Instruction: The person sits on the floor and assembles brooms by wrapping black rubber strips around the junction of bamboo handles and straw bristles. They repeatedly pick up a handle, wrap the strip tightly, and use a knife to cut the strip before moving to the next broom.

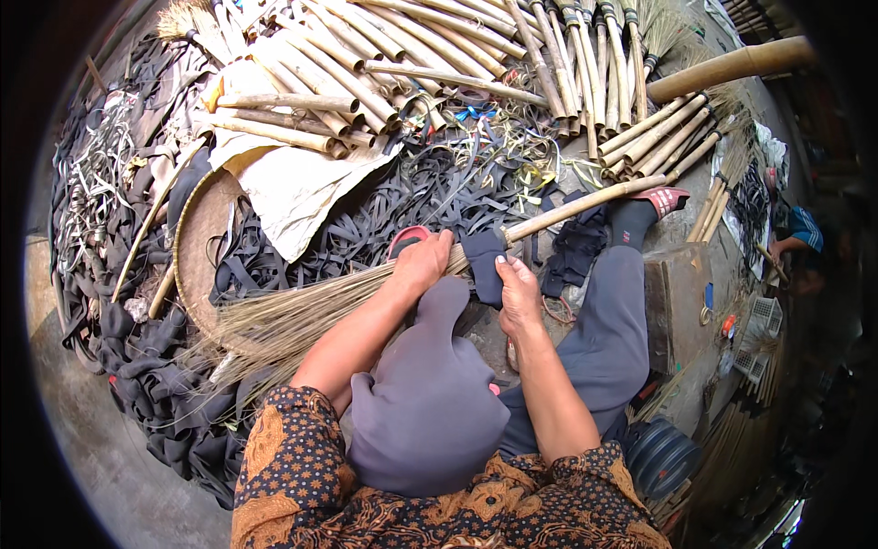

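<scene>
A broom lies slantwise across my lap, its long pale bristles (302, 306) fanning out to the left. Its bamboo handle (576, 203) runs up to the right toward my foot. My left hand (423, 263) is closed round the bristles just below the neck. Around that neck sits a dark, flexible wrap (484, 256), cloth or rubber, I cannot tell which. A loose part of it hangs down, and my right hand (519, 295) pinches its edge between thumb and fingers. Just past my left hand a round red-rimmed thing (408, 240) shows in part.
Tangled black strips (357, 220) lie beyond my hands, beside a round woven tray (187, 247) and a pale sheet (293, 206). Many bamboo handles (402, 37) are piled at the far side. A wooden block (677, 302) stands right of my leg. Another person's arm (788, 244) appears at far right.
</scene>
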Demonstrator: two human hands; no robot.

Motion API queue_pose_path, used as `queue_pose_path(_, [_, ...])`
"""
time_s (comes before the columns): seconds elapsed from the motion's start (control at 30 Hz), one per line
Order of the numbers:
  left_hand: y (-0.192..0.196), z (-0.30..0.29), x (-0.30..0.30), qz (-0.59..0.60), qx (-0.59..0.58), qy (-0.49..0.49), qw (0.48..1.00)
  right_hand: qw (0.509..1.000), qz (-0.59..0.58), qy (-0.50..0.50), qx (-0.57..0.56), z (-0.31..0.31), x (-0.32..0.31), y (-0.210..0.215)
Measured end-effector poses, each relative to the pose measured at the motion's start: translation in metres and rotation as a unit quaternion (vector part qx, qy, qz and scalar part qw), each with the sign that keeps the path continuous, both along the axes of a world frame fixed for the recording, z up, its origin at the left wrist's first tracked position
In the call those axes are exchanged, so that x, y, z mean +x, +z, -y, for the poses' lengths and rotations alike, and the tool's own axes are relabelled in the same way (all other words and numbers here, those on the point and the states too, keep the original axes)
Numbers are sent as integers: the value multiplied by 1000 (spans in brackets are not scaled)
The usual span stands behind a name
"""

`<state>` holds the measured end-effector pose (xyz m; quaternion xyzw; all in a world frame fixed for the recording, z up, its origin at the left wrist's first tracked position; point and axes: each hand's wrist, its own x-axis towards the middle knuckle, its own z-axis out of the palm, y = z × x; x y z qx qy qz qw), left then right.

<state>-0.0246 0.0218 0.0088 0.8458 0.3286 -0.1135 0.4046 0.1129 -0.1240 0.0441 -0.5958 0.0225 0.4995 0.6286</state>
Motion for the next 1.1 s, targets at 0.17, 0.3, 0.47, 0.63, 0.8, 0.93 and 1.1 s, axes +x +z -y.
queue_pose_path(0.17, [-5,-3,-1,-55,-61,-51,995,1000,-8,0,-13,12,8,-4])
queue_pose_path(0.3, [-14,19,-4,50,93,17,994,999,-24,25,-40,13,9,-9])
queue_pose_path(0.47, [-4,21,-11,123,27,71,989,998,-37,22,-54,15,6,-13])
queue_pose_path(0.63, [7,18,-10,113,36,46,992,998,-28,19,-45,17,9,-15])
queue_pose_path(0.8, [-5,20,-7,83,97,24,992,996,-11,26,-85,25,10,-19])
queue_pose_path(0.93, [-10,22,-5,50,129,28,990,994,-8,51,-96,34,7,-24])
queue_pose_path(1.1, [-2,17,-2,54,65,58,995,989,25,89,-118,52,-1,-39])
